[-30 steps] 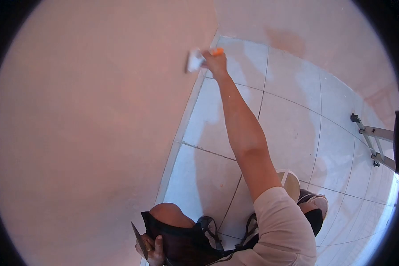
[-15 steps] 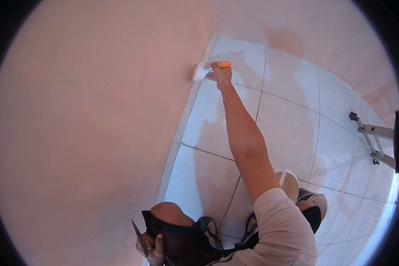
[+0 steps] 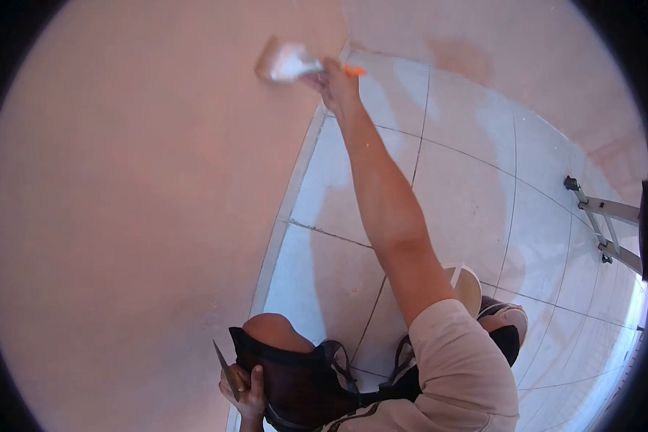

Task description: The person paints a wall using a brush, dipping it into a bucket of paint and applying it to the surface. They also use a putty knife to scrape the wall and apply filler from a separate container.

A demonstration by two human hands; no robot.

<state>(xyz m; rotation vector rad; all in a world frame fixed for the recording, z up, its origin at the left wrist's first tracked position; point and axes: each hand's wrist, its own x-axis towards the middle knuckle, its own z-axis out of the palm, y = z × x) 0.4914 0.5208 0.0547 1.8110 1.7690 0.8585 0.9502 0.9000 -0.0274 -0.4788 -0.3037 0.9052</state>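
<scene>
The pinkish wall (image 3: 144, 180) meets the tiled floor (image 3: 468, 194) along the skirting (image 3: 273, 259); a ladder (image 3: 612, 210) stands at the far right. Your right hand (image 3: 338, 85), arm extended, is closed around the brush (image 3: 288, 63), positioned at the wall near the corner (image 3: 347, 36). Note the change: half a second ago the brush was down at the skirting; it is now over the broad wall face, so work has shifted off the lower edge. Bristle contact cannot be told through the blur. Your left hand (image 3: 249, 394) grips the blade (image 3: 225, 366) near your knee (image 3: 277, 333), as before. The tub (image 3: 470, 289) is partly hidden by your right sleeve (image 3: 453, 345)
</scene>
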